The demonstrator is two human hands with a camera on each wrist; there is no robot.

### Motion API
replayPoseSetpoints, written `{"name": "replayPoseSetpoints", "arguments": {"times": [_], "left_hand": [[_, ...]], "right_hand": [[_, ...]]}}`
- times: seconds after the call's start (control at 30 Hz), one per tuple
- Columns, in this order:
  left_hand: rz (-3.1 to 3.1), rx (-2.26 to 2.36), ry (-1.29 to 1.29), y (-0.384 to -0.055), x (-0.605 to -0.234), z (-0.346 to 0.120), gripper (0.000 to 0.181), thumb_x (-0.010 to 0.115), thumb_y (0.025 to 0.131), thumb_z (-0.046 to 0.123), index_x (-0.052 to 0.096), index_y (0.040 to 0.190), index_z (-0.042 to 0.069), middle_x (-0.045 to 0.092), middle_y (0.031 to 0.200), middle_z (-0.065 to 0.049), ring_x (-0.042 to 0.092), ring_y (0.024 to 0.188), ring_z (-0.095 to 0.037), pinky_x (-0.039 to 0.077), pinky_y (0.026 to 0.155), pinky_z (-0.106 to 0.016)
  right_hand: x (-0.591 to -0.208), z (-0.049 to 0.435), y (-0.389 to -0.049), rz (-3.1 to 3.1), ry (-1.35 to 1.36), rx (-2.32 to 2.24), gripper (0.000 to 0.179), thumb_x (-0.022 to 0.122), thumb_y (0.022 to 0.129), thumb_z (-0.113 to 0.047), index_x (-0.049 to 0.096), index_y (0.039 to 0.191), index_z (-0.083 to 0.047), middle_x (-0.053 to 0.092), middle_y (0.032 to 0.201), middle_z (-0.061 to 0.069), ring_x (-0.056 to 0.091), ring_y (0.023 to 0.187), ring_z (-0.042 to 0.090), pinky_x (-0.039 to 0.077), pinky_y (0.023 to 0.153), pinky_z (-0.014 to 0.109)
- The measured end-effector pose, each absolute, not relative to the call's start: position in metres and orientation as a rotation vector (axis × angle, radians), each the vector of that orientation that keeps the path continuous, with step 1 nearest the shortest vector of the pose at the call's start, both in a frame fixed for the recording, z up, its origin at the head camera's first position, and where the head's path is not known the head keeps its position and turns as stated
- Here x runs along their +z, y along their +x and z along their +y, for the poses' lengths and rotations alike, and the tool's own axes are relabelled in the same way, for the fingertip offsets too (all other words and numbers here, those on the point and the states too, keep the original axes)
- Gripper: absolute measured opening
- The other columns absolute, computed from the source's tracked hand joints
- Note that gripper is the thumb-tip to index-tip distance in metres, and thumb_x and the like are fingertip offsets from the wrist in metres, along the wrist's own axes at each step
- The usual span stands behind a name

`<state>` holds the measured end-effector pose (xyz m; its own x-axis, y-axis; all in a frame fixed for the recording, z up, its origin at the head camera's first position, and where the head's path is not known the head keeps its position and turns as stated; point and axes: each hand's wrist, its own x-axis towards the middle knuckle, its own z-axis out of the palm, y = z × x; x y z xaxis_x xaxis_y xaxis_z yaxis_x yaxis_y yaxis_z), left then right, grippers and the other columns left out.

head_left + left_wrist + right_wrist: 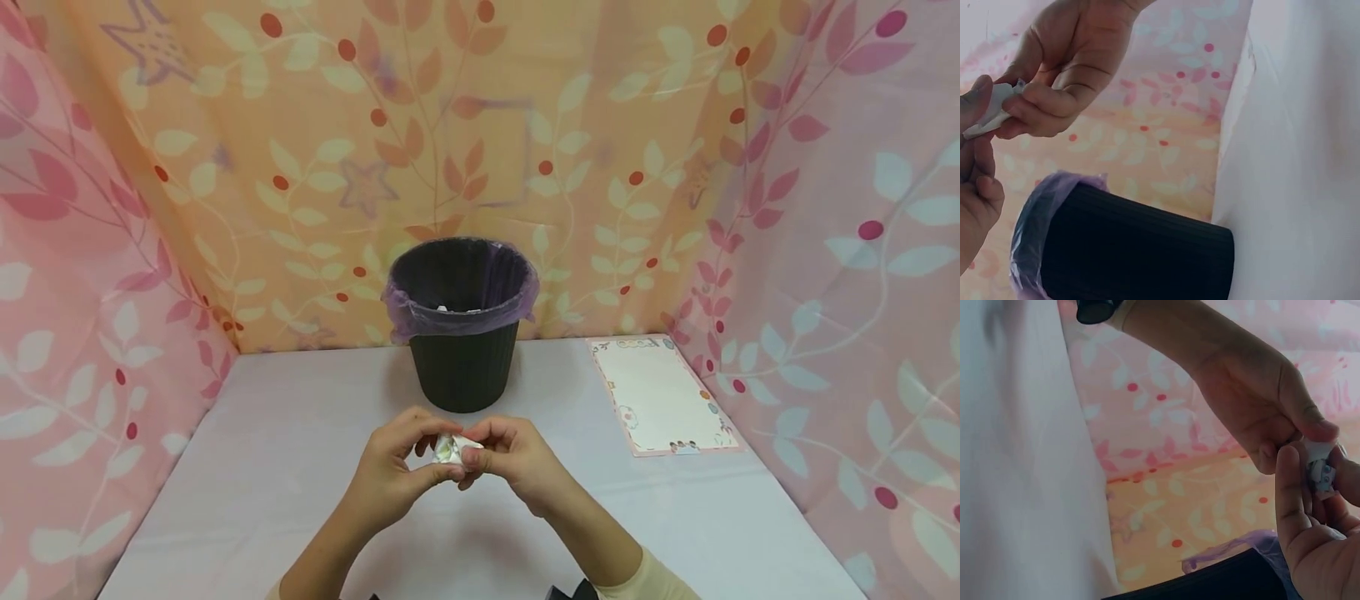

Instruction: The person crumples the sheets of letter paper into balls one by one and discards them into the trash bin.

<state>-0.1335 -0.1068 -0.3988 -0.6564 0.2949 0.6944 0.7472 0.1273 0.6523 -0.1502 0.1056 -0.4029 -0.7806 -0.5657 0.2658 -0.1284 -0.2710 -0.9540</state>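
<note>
In front of the bin, both hands are raised over the table with a small crumpled piece of white paper [450, 450] between them. My left hand [390, 467] pinches its left side, thumb below and fingers above. On the other side my right hand [521, 462] grips it between thumb and curled fingers. Greenish print shows on the paper in the head view, and grey-blue print on the folded paper [1321, 472] in the right wrist view. Fingers cover much of it. A black bin [465, 371] with a purple plastic liner [480, 323] stands just beyond the hands.
Bits of white [442, 308] show inside the bin. A white sheet with a decorated pink border [660, 396] lies flat at the right on the white-covered table [300, 433]. Floral curtains [487, 125] enclose the back and both sides.
</note>
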Motion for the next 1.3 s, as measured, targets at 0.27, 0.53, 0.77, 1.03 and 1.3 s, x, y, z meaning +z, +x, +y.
{"name": "replayPoseSetpoints", "arguments": {"times": [0.27,0.53,0.77,1.03,1.3], "left_hand": [[-2.074,-1.757,-0.805,-0.129,-0.399,-0.102,0.050,0.085,0.081,0.005,0.066,0.127,0.008,0.070,0.108,-0.006,0.061,0.087,-0.020,0.054,0.075,-0.022],[-2.127,-1.862,-0.705,-0.135,-0.403,-0.105,0.039,0.080,0.088,0.007,0.068,0.124,0.011,0.069,0.117,-0.006,0.064,0.094,-0.022,0.056,0.089,-0.024],[-2.198,-1.774,-0.628,-0.143,-0.402,-0.113,0.037,0.080,0.090,0.014,0.068,0.126,0.014,0.069,0.121,-0.002,0.066,0.106,-0.021,0.056,0.091,-0.026],[-2.234,-1.550,-0.489,-0.163,-0.384,-0.126,0.046,0.082,0.088,0.019,0.066,0.131,0.015,0.065,0.126,0.000,0.062,0.115,-0.022,0.055,0.091,-0.024],[-2.218,-1.452,-0.388,-0.192,-0.365,-0.142,0.057,0.084,0.088,0.024,0.061,0.137,0.007,0.061,0.133,-0.014,0.058,0.124,-0.026,0.055,0.099,-0.046]], "right_hand": [[-0.404,0.102,-0.150,1.768,-0.847,-2.258,0.027,0.072,0.094,-0.002,0.060,0.105,0.019,0.072,0.098,0.007,0.072,0.078,0.016,0.063,0.074,0.032],[-0.406,0.104,-0.154,1.875,-0.718,-2.294,0.026,0.077,0.089,0.000,0.064,0.107,0.013,0.071,0.100,0.010,0.071,0.077,0.018,0.063,0.076,0.032],[-0.404,0.105,-0.155,1.915,-0.701,-2.318,0.026,0.078,0.088,-0.001,0.066,0.107,0.012,0.071,0.102,0.015,0.071,0.079,0.018,0.063,0.078,0.033],[-0.405,0.110,-0.155,2.137,-0.717,-2.299,0.024,0.080,0.086,-0.002,0.071,0.109,0.003,0.068,0.104,0.022,0.069,0.085,0.019,0.061,0.076,0.026],[-0.405,0.111,-0.157,2.212,-0.739,-2.310,0.026,0.082,0.085,-0.002,0.072,0.109,0.001,0.066,0.103,0.021,0.068,0.088,0.020,0.061,0.076,0.025]]}}
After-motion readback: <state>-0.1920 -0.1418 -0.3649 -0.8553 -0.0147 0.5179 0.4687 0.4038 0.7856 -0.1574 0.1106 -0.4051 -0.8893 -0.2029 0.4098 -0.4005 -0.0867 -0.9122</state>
